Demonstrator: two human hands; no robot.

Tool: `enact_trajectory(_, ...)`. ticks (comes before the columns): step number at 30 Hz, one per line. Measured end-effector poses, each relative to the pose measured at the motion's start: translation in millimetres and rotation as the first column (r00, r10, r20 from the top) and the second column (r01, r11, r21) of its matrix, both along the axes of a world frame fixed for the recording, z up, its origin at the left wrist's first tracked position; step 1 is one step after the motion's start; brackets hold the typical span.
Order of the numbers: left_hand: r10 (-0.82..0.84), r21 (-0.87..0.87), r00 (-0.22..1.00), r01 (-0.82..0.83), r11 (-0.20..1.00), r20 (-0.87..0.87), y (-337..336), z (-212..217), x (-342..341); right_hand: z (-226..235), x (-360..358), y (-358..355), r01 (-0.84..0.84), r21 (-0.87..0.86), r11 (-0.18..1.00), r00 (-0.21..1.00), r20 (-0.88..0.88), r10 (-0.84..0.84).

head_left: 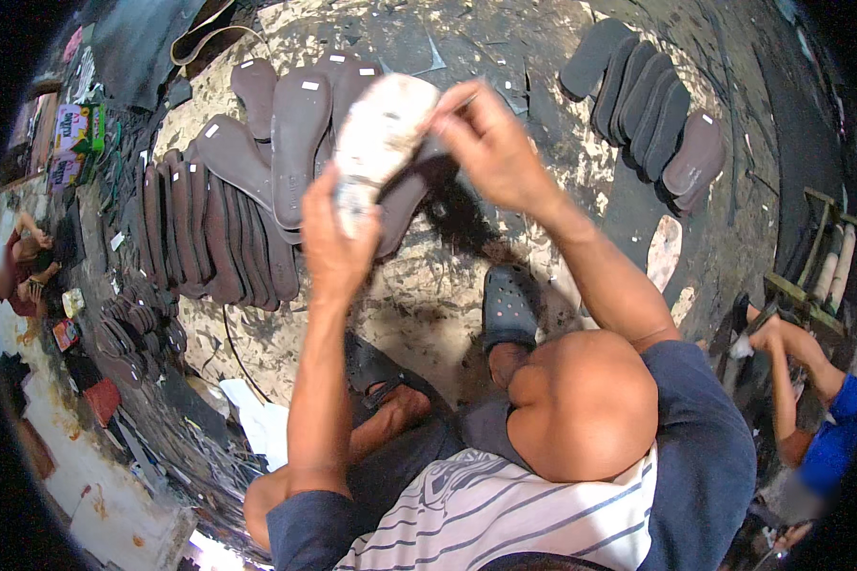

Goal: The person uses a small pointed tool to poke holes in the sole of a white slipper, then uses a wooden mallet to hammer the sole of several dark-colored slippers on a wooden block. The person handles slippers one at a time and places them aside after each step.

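Observation:
My left hand (343, 238) grips the heel end of a whitish, dark-stained shoe insole (386, 128), holding it raised above the floor. My right hand (493, 143) is at the insole's upper right edge, its fingers bent and drawn together. Motion blur hides whether they pinch the edge or some small piece. Beneath and left of the insole lie several dark brown insoles (302, 143) with small white labels, fanned out. A long overlapping row of brown insoles (209, 228) sits farther left.
Black insoles (628, 86) and a brown insole (695, 157) lie at the far right; a pale insole (664, 249) is nearer. My clog-clad foot (511, 309) rests below my hands. Dark insoles (138, 333) are heaped left. Another person's arms (795, 352) show at right, near a wooden frame (809, 295).

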State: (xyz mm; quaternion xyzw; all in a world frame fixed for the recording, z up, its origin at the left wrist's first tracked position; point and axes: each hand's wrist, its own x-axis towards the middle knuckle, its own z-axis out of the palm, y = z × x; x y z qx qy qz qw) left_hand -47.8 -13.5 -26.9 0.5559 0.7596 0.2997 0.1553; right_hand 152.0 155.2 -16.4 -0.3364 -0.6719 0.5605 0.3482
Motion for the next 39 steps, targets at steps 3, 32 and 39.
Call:
enact_trajectory(3, 0.146, 0.041, 0.986, -0.143, 0.989, -0.078, 9.2, 32.6, -32.1, 5.1, 32.4, 39.0, 0.183, -0.087, 0.979, 0.983, -0.014, -0.185)
enact_trajectory(32, 0.022, -0.027, 0.989, -0.018, 0.999, 0.146, 1.6, -48.1, 43.1, -36.7, 0.8, 23.6, 0.012, 0.125, 0.992, 0.955, 0.291, -0.048)
enact_trajectory(39, 0.023, -0.043, 0.969, -0.012, 0.999, 0.248, 1.7, -48.6, 39.6, -50.8, -40.6, -44.3, -0.241, 0.062, 0.969, 0.936, 0.277, 0.215)
